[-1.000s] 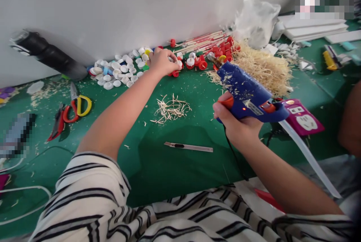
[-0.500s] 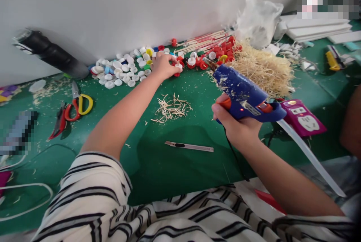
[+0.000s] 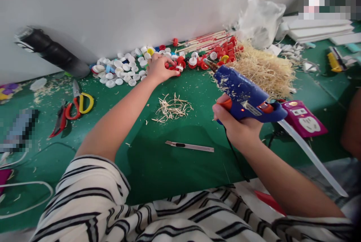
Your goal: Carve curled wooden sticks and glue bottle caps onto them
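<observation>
Glue gun [image 3: 244, 84]: smooth plastic. Caps [image 3: 110, 83]: plastic. Fibre heap [image 3: 269, 70]: rough, wood-like. Sleeve [image 3: 90, 180]: matt cloth.

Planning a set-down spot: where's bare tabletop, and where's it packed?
Bare green tabletop: mainly between the craft knife and the striped shirt; a smaller patch between the knife and the small heap of strands. Crowded: along the wall, with bottle caps beside the left hand, then sticks and the big straw pile behind the glue gun.

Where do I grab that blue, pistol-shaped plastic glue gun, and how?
Probably hold the glue gun below its body, by the orange plastic trigger, from the person's side, like the right hand. Its tapered metal nozzle points away, and its small red light glows, so that tip may be hot.
</observation>
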Demonstrator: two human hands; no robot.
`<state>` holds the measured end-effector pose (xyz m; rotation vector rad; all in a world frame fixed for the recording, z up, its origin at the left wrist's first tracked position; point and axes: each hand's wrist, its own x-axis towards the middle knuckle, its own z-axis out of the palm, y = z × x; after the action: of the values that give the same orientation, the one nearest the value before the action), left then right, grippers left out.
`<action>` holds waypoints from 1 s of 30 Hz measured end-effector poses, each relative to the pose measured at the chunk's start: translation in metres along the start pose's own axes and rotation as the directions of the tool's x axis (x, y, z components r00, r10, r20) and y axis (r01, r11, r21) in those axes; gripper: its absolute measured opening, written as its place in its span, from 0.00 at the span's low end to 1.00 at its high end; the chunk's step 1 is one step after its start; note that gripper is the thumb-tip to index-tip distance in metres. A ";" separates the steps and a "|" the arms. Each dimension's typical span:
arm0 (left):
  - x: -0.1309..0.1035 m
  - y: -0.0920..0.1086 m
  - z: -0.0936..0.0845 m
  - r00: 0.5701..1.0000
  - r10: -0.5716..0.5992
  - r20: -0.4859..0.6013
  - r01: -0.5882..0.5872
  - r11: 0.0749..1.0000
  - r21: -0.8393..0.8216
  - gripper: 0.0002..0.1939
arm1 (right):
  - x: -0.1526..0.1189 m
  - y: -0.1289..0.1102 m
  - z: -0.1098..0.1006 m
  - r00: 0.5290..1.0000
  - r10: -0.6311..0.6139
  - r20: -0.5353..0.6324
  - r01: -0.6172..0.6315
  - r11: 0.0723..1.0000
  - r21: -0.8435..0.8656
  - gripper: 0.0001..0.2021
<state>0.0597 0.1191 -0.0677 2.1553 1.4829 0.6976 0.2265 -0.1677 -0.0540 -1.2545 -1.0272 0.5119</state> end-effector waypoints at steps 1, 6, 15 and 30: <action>-0.002 0.000 -0.002 1.000 -0.002 -0.002 0.002 1.000 0.008 0.22 | 0.000 0.000 0.000 1.000 0.003 0.002 -0.003 1.000 -0.006 0.06; -0.011 0.002 -0.009 0.999 -0.011 -0.053 0.015 0.996 0.083 0.22 | 0.000 0.000 -0.001 1.000 0.007 0.015 -0.007 1.000 0.001 0.07; -0.007 0.016 -0.006 0.997 0.070 -0.024 -0.070 0.998 -0.004 0.14 | 0.002 0.000 0.000 0.999 0.032 0.010 -0.033 0.999 0.024 0.08; -0.007 0.028 0.000 0.993 0.115 0.003 -0.115 0.983 0.145 0.07 | 0.001 -0.004 -0.001 0.999 0.031 0.020 -0.031 0.999 0.009 0.07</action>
<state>0.0774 0.1029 -0.0519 2.3663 1.4622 0.6530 0.2275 -0.1685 -0.0493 -1.2614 -1.0222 0.5530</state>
